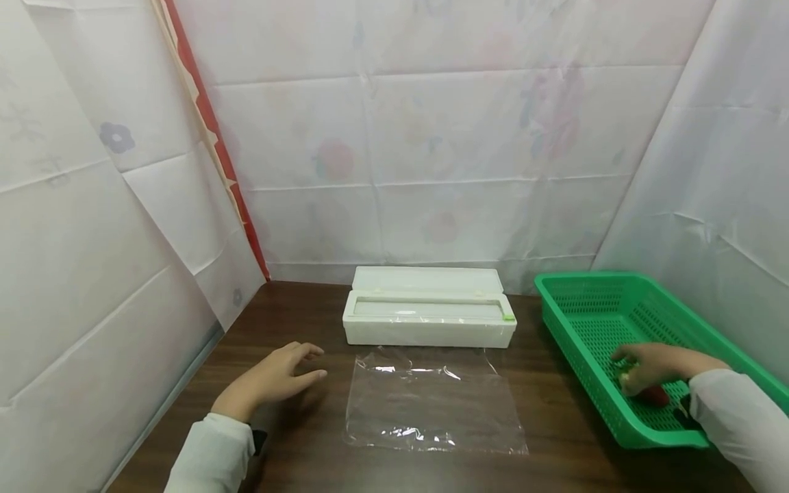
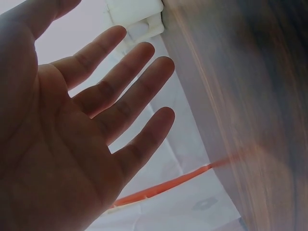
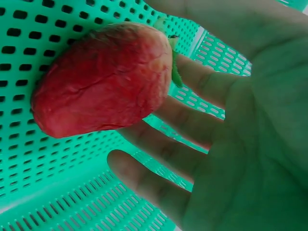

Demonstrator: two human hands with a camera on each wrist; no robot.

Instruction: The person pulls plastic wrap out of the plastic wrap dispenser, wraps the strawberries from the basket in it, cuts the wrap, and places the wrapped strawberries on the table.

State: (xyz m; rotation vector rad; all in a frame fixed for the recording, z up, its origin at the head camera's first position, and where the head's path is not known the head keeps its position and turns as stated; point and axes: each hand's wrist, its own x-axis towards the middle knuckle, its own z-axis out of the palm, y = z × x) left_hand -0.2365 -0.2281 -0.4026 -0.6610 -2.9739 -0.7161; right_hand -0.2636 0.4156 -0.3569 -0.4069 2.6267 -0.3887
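Note:
A wrinkled red fruit (image 3: 101, 79) with a pale stem end and small green leaves is inside the green basket (image 1: 582, 363). My right hand (image 1: 659, 364) reaches down into the basket and holds the fruit near its leafy end, fingers behind it in the right wrist view and the thumb partly out of frame. Above the dark wooden table, my left hand (image 1: 271, 380) hovers with relaxed, spread fingers and an empty palm (image 2: 57, 154). To its right lies a flat sheet of clear plastic film (image 1: 431, 411), its far edge at the white box.
A white wrap dispenser box (image 1: 428, 333) stands at the back middle with its lid (image 1: 427, 279) raised and a small green piece (image 1: 508, 317) at its right end. Printed white sheeting (image 1: 394, 137) surrounds the table's back and sides.

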